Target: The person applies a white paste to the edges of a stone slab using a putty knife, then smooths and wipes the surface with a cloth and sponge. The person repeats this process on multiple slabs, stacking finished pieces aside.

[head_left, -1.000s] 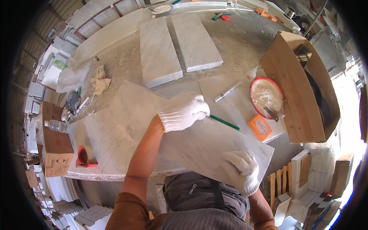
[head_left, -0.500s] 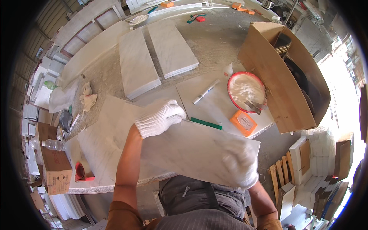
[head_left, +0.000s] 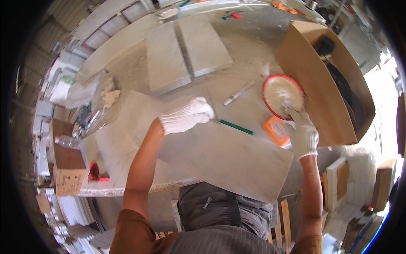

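My left hand (head_left: 186, 115), in a white knit glove, is closed at the far edge of a grey-veined white marble slab (head_left: 228, 158). That slab's right end reaches past the table edge. My gloved right hand (head_left: 303, 137) is closed on a putty knife at the near rim of a red-rimmed bowl (head_left: 282, 95) of whitish paste; the blade is mostly hidden and blurred. Beside that hand lies an orange block (head_left: 275, 130) with a pale label. A green stick (head_left: 237, 127) lies along the slab's far edge, and a white marker pen (head_left: 238, 93) rests farther back.
Two stacks of marble slabs (head_left: 167, 59) stand at the back. An open cardboard box (head_left: 317, 93) with dark items borders the bowl on the right. To the left are a red tape dispenser (head_left: 94, 171), a plastic bottle (head_left: 67, 142) on a carton (head_left: 69, 180), and crumpled cloth (head_left: 111, 94).
My right hand has gone from the slab's near right corner up to the bowl and taken hold of a putty knife. My left hand stays at the slab's far edge. The view has shifted slightly.
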